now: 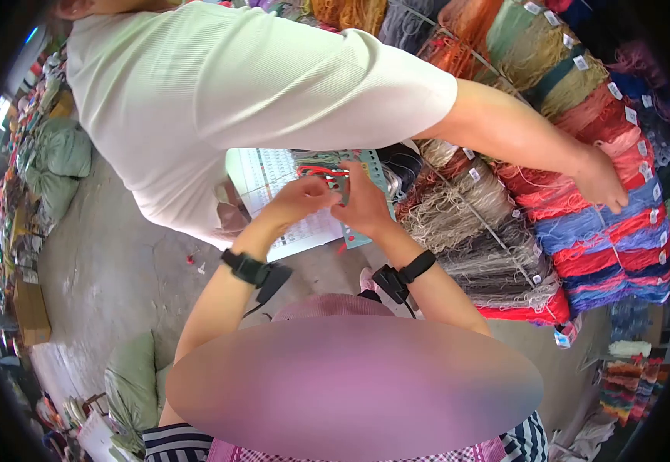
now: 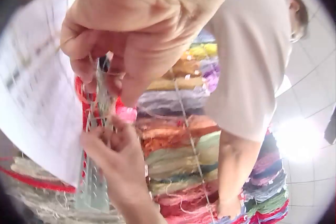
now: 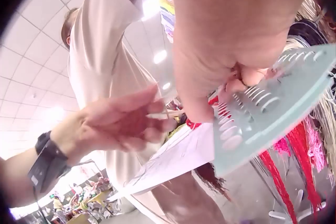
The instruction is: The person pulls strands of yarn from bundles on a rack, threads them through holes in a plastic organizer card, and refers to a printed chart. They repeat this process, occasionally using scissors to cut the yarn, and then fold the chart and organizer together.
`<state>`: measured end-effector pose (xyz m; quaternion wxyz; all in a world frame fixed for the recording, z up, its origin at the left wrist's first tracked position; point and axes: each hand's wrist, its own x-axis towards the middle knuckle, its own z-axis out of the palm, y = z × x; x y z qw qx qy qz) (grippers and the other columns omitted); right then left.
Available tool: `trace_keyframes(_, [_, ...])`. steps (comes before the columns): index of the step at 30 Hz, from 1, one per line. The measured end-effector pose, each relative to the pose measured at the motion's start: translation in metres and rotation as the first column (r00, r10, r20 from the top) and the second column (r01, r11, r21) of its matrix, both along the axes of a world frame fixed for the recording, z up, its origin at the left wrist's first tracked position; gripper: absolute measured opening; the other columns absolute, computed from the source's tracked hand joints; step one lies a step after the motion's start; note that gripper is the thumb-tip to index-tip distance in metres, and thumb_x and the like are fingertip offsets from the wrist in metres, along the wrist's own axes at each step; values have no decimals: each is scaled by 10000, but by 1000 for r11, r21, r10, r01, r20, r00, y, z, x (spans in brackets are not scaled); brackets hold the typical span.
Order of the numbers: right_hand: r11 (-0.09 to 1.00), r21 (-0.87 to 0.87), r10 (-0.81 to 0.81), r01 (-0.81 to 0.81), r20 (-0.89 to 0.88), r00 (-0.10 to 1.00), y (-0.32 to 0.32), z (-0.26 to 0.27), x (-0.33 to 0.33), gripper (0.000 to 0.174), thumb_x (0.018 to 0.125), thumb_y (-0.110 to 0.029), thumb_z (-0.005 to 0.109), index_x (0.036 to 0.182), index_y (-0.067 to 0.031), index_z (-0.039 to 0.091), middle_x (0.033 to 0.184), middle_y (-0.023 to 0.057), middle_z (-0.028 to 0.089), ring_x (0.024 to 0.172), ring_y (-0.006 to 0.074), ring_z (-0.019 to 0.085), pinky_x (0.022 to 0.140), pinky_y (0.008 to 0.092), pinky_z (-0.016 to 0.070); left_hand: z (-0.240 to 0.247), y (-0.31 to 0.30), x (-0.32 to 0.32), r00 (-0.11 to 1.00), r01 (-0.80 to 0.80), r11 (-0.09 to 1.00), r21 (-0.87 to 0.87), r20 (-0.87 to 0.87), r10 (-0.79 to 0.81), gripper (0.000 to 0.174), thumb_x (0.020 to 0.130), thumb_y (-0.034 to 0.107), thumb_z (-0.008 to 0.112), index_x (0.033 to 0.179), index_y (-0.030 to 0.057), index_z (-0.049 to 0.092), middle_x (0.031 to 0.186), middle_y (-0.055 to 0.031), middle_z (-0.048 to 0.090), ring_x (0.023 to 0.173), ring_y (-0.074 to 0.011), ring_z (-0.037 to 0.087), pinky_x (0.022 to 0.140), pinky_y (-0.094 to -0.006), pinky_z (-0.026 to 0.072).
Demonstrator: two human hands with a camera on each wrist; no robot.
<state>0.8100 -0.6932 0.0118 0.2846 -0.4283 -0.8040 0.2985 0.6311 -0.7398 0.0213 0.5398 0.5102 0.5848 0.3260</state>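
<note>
A pale green card with rows of holes (image 3: 283, 106) is tilted under my right hand (image 1: 367, 204). Red yarn (image 1: 323, 171) is looped through holes at its side. My left hand (image 1: 300, 202) is beside the card, thumb and fingers curled together around a thin pale strand. In the left wrist view, the thumb and fingertips of my right hand pinch close at the card's face, where the strand runs. My fingers partly hide the strand's end. A white printed sheet (image 1: 312, 232) lies along the card's left side.
Another person in a white shirt (image 1: 273, 85) leans across in front, one arm (image 1: 520, 127) reaching to the right over stacked yarn hanks (image 1: 597, 223) with small tags. Green sacks (image 1: 61, 154) and a cardboard box (image 1: 31, 312) stand at the left on the grey floor (image 1: 119, 262).
</note>
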Motion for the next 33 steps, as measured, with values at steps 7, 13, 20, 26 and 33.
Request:
trace_keyframes(7, [997,-75,17,-12,65,998,11,-7,-4,602,660,-185,718,1198,-24,501,944,106,626,889,272,634,783,372,494,-45,-180,-237,353,-711,680,-180,744,567,280,1011,323,483,1137,85,556,893,-29,553,589,-63,445,422,-187,313])
trace_keyframes(13, [982,175,80,-66,-74,994,0,1,-6,480,732,-210,733,1128,-5,556,919,115,638,833,270,628,761,360,492,13,-197,-104,226,-516,780,-354,822,523,746,983,593,307,1479,36,311,1491,-164,368,1269,-346,446,955,-456,459])
trace_keyframes(20, [849,-455,147,-269,-286,947,-78,44,16,219,838,-183,720,900,-1,616,901,62,628,829,146,616,734,311,497,50,-112,48,422,-41,992,-120,898,126,783,965,648,278,1481,61,326,1467,-91,386,1336,-260,365,1068,-518,344])
trace_keyframes(26, [497,-737,-399,-458,-663,634,-87,66,110,208,896,-194,677,841,-50,537,898,3,584,788,77,567,678,220,450,26,-83,49,530,196,964,-180,847,51,403,1010,467,417,1085,100,567,1216,-83,574,989,-188,614,574,-232,499])
trace_keyframes(33, [839,-360,-428,408,25,903,-120,81,282,124,825,-128,707,852,-17,660,707,-27,586,673,50,507,598,233,405,-7,-52,3,403,123,874,-469,829,388,268,1017,297,440,790,158,418,656,28,340,505,-67,310,402,-197,209])
